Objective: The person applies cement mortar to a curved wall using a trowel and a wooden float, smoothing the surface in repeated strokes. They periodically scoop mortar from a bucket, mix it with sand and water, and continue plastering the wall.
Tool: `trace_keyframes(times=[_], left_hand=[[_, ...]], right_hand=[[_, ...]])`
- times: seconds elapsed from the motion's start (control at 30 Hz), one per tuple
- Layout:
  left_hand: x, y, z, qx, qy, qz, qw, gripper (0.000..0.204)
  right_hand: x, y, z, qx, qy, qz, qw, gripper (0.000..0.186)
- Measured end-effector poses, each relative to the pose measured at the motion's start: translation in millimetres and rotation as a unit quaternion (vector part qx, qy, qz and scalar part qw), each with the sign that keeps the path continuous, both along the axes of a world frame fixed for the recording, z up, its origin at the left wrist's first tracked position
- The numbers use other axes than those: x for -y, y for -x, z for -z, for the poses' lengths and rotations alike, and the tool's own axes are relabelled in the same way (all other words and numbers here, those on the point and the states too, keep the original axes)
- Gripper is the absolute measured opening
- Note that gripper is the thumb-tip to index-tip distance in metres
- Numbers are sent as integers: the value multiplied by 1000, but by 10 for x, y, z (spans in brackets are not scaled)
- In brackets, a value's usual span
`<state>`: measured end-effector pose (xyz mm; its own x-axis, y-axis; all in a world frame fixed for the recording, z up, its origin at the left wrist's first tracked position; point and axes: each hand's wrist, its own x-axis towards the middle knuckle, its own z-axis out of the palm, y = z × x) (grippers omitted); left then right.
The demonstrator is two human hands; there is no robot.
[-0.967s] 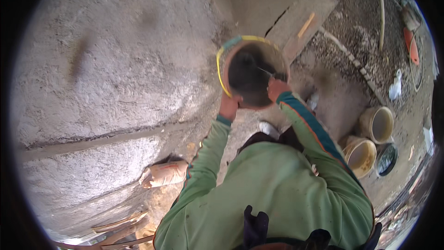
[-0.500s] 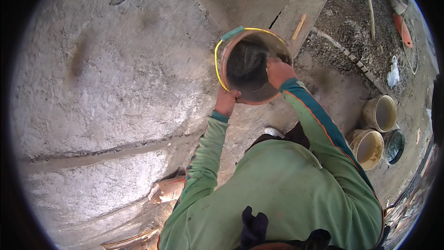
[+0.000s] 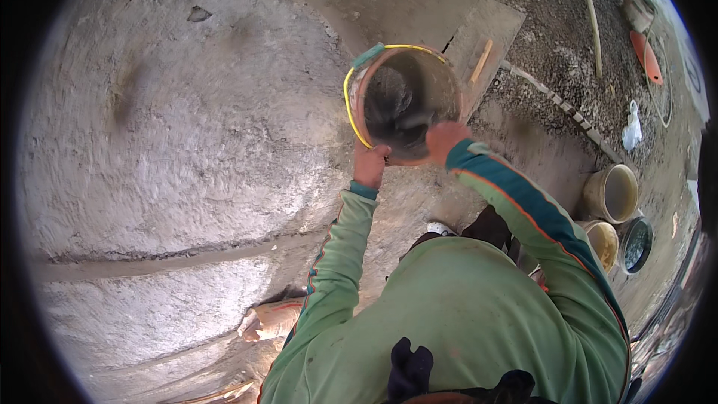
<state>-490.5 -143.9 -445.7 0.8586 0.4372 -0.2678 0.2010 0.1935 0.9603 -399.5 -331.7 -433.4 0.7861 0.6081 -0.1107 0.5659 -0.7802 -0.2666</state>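
A reddish-brown bucket (image 3: pixel 447 93) is tipped so that its mouth faces me, with dark grey wet mix (image 3: pixel 389 97) inside. Its yellow wire handle (image 3: pixel 348 105), with a teal grip sleeve, lies round the left side of the rim. My left hand (image 3: pixel 369 165) is closed on the near-left rim, thumb over the edge. At the near-right part of the mouth is my right hand (image 3: pixel 446 141), curled like a fist. A smeared grey shape reaches from it into the mix; motion blur hides what it is.
Several buckets stand to the right, among them a pale one (image 3: pixel 619 194) and a dark one (image 3: pixel 636 245). Beyond the bucket lies a board (image 3: pixel 497 26) with a wooden stick (image 3: pixel 482 61). Gravel (image 3: pixel 546 37) spreads at far right. A rough plastered surface (image 3: pixel 187 127) fills the left.
My right hand has moved down toward the near rim, out of the middle of the bucket's mouth. The left hand keeps its hold on the rim. The view has shifted slightly.
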Motion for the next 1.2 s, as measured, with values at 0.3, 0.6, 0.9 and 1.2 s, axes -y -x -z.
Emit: trace_keyframes(times=[0.3,0.6,0.9,1.2], left_hand=[[96,-116,126,134,-122,-26,983,49],[167,-214,311,144,-195,9,970,78],[151,-120,-203,146,-274,153,938,80],[14,-110,-282,82,-156,247,953,90]], right_hand=[[63,-324,27,-118,44,-10,992,27],[362,-477,121,-209,-56,56,975,27],[668,-1080,65,-57,174,-321,929,29],[828,-333,708,-618,-260,82,737,42]])
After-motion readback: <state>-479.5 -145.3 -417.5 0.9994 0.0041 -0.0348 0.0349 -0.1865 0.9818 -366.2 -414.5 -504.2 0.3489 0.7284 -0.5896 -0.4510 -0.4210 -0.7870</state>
